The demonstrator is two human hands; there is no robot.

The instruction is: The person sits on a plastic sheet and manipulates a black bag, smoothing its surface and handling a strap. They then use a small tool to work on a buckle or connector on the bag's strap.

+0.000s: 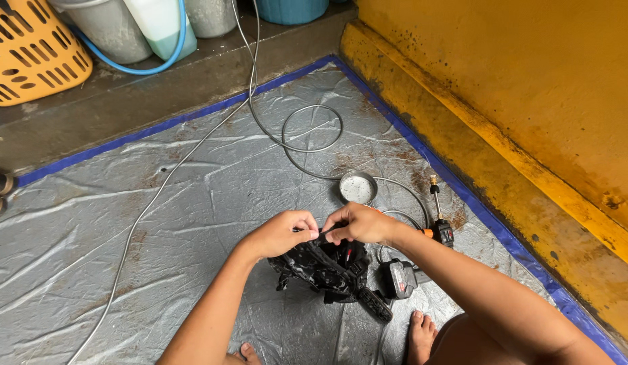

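My left hand (281, 232) and my right hand (358, 223) meet above a crumpled black plastic bag (320, 267) lying on a grey tarp (158, 230). Both hands pinch the top edge of the bag between fingertips. A dark tool part sticks out from under the bag toward my feet (376, 305). A black battery pack (399, 278) lies just right of the bag, under my right forearm.
A small round metal bowl (358, 187) sits beyond my hands. A spray gun with an orange ring (439, 226) lies at the right. A thin grey hose (312, 128) loops across the tarp. Buckets (111, 27) and a yellow basket (30, 51) stand at the back; a yellow wall (530, 88) at right.
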